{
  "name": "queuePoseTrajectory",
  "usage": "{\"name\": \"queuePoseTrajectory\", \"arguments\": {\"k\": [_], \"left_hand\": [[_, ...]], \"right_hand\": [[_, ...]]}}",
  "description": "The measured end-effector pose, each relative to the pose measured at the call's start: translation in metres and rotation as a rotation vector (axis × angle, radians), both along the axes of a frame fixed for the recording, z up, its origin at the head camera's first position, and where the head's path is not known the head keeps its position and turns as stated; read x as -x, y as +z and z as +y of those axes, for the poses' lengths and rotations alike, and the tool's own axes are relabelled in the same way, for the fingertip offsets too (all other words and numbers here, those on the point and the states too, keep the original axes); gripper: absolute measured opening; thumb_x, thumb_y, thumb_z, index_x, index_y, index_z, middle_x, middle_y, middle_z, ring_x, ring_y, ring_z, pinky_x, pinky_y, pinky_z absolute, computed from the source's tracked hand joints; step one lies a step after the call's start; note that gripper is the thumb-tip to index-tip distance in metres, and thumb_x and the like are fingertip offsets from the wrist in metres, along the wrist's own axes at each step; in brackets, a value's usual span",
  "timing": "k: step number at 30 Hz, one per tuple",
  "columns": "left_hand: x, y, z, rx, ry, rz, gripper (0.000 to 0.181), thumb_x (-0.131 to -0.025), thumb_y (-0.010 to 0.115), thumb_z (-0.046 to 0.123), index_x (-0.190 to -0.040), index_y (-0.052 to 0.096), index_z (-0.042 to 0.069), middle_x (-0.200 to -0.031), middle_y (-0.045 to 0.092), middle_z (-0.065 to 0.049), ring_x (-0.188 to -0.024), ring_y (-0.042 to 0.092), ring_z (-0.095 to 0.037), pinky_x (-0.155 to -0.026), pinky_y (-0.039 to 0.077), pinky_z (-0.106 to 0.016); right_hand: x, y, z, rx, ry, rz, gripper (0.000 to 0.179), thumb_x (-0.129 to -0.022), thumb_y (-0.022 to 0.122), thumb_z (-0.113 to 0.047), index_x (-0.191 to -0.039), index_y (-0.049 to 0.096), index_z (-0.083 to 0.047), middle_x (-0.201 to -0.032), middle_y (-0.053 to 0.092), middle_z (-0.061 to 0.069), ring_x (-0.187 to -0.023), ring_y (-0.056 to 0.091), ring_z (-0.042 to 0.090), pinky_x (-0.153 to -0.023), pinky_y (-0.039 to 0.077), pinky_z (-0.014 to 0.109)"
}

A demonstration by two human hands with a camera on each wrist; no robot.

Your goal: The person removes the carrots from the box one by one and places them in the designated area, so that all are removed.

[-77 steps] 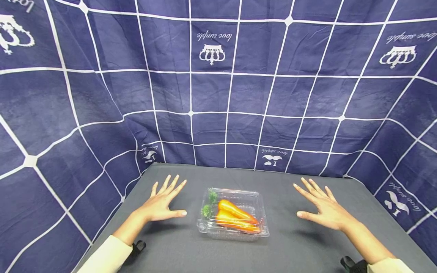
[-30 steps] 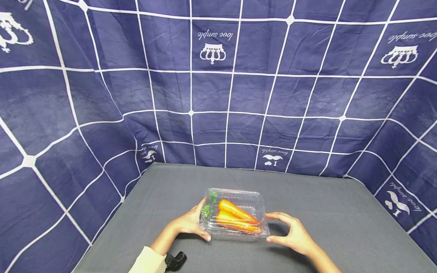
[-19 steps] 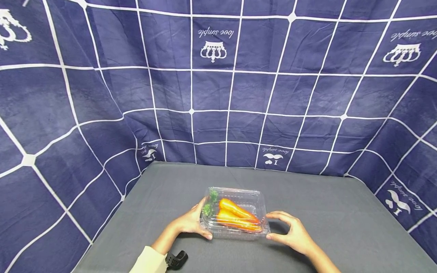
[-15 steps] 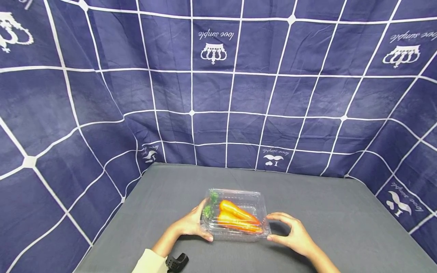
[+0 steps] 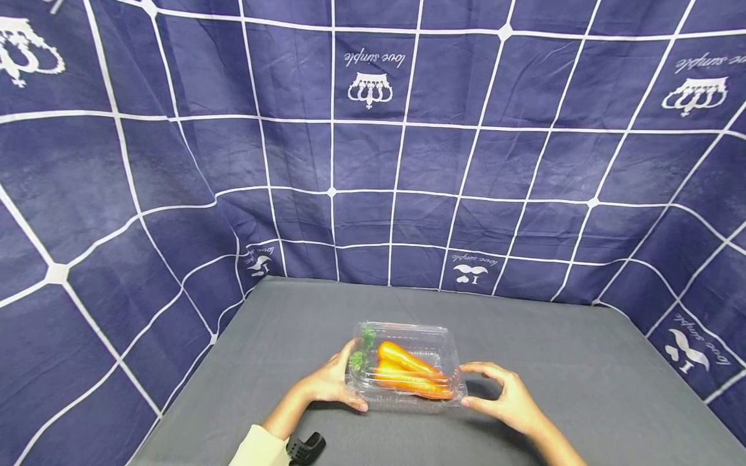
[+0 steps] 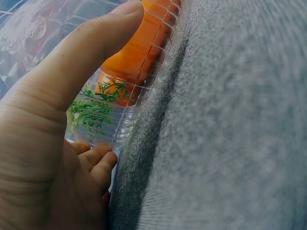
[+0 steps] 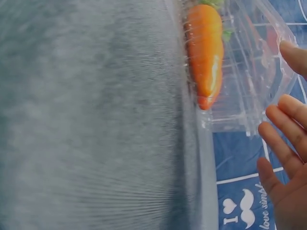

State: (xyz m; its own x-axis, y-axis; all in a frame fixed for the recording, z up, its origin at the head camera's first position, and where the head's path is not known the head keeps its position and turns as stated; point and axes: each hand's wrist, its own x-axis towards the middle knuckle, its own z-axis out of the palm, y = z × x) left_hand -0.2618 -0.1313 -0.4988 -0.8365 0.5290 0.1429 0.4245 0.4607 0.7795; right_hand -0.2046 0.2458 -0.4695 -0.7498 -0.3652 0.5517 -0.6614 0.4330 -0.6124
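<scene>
A clear plastic clamshell container [image 5: 431, 336] with its lid down lies on the grey table. Through the lid show two shiny orange carrots [image 5: 408, 370], with leafy green tops [image 5: 357, 361] at the left end. My left hand [image 5: 326, 382] grips the container's left side, thumb along the front and fingers round the side; in the left wrist view the thumb lies across the ribbed wall. At the right end, my right hand [image 5: 506, 396] holds the front corner and side edge between thumb and index fingertips. The other right fingers [image 7: 283, 148] are spread beside the container.
A grey cloth covers the table [image 5: 303, 310]. Dark blue curtains [image 5: 431, 162] with white grid lines and printed crowns enclose it at the back and both sides. A black strap [image 5: 305, 448] is at my left wrist, by a cream sleeve [image 5: 260, 446].
Both hands came in from their spread positions on either side and took hold of the container's ends. Over the last second they have stayed there; the head view shifts slightly.
</scene>
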Motion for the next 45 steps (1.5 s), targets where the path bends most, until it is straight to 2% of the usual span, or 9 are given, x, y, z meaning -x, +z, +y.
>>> {"name": "queuePoseTrajectory", "arguments": {"k": [4, 8, 16, 22, 29, 31, 37, 45], "left_hand": [[0.000, 0.001, 0.001, 0.006, 0.003, -0.010, 0.129, -0.052, 0.098, 0.030, -0.150, 0.018, -0.001, -0.148, 0.035, -0.024, -0.133, 0.035, -0.042, -0.106, 0.029, -0.060], [0.000, 0.001, 0.001, 0.010, 0.006, -0.014, 0.129, -0.053, 0.097, 0.029, -0.150, 0.018, -0.002, -0.149, 0.033, -0.025, -0.134, 0.034, -0.042, -0.106, 0.029, -0.060], [-0.002, 0.001, -0.002, 0.023, 0.034, -0.038, 0.135, -0.053, 0.097, 0.030, -0.152, 0.012, -0.005, -0.148, 0.030, -0.030, -0.134, 0.032, -0.043, -0.106, 0.028, -0.061], [-0.003, 0.000, -0.002, 0.057, 0.042, -0.008, 0.128, -0.054, 0.097, 0.033, -0.150, 0.019, 0.000, -0.146, 0.035, -0.028, -0.133, 0.035, -0.043, -0.105, 0.029, -0.061], [-0.002, -0.001, -0.002, 0.000, 0.012, -0.005, 0.126, -0.054, 0.097, 0.031, -0.149, 0.021, 0.000, -0.149, 0.034, -0.022, -0.135, 0.034, -0.038, -0.107, 0.027, -0.059], [-0.003, -0.001, -0.001, -0.003, 0.007, -0.003, 0.125, -0.055, 0.097, 0.031, -0.149, 0.021, -0.001, -0.149, 0.035, -0.021, -0.135, 0.034, -0.038, -0.107, 0.027, -0.059], [-0.003, 0.000, 0.000, 0.003, -0.003, 0.007, 0.125, -0.055, 0.097, 0.030, -0.149, 0.020, -0.002, -0.149, 0.034, -0.022, -0.134, 0.034, -0.037, -0.107, 0.028, -0.059], [-0.003, 0.001, 0.001, 0.008, -0.008, 0.005, 0.124, -0.056, 0.096, 0.031, -0.149, 0.020, -0.001, -0.148, 0.036, -0.020, -0.134, 0.035, -0.037, -0.106, 0.029, -0.059]], "right_hand": [[0.002, 0.006, 0.001, 0.010, -0.011, -0.018, 0.047, -0.071, 0.087, -0.009, -0.114, 0.070, -0.013, -0.112, 0.069, 0.001, -0.105, 0.061, 0.010, -0.089, 0.044, 0.024], [0.005, 0.011, 0.001, 0.036, -0.002, -0.028, 0.044, -0.071, 0.085, -0.005, -0.112, 0.071, -0.010, -0.110, 0.070, 0.003, -0.102, 0.062, 0.010, -0.088, 0.043, 0.023], [0.015, 0.028, -0.004, 0.037, 0.001, -0.007, 0.033, -0.078, 0.078, -0.003, -0.109, 0.072, -0.012, -0.106, 0.071, -0.001, -0.101, 0.062, 0.010, -0.086, 0.044, 0.025], [0.027, 0.046, -0.008, 0.042, 0.003, 0.023, 0.024, -0.085, 0.070, 0.002, -0.107, 0.072, -0.008, -0.101, 0.072, 0.002, -0.096, 0.064, 0.011, -0.083, 0.046, 0.027], [0.048, 0.057, -0.010, 0.077, -0.030, 0.045, 0.015, -0.090, 0.063, 0.003, -0.101, 0.072, -0.001, -0.097, 0.070, 0.010, -0.090, 0.062, 0.014, -0.077, 0.046, 0.020], [0.053, 0.060, -0.011, 0.113, -0.028, 0.024, 0.014, -0.090, 0.061, 0.005, -0.100, 0.071, 0.002, -0.097, 0.069, 0.011, -0.090, 0.062, 0.011, -0.076, 0.046, 0.019], [0.064, 0.072, -0.016, 0.226, -0.008, -0.089, 0.016, -0.095, 0.055, 0.005, -0.103, 0.068, 0.010, -0.097, 0.071, -0.002, -0.091, 0.063, 0.004, -0.082, 0.048, 0.015], [0.079, 0.082, -0.020, 0.291, -0.002, -0.129, 0.020, -0.098, 0.052, 0.000, -0.102, 0.066, 0.015, -0.094, 0.071, 0.014, -0.087, 0.065, 0.006, -0.082, 0.049, 0.016]]}}
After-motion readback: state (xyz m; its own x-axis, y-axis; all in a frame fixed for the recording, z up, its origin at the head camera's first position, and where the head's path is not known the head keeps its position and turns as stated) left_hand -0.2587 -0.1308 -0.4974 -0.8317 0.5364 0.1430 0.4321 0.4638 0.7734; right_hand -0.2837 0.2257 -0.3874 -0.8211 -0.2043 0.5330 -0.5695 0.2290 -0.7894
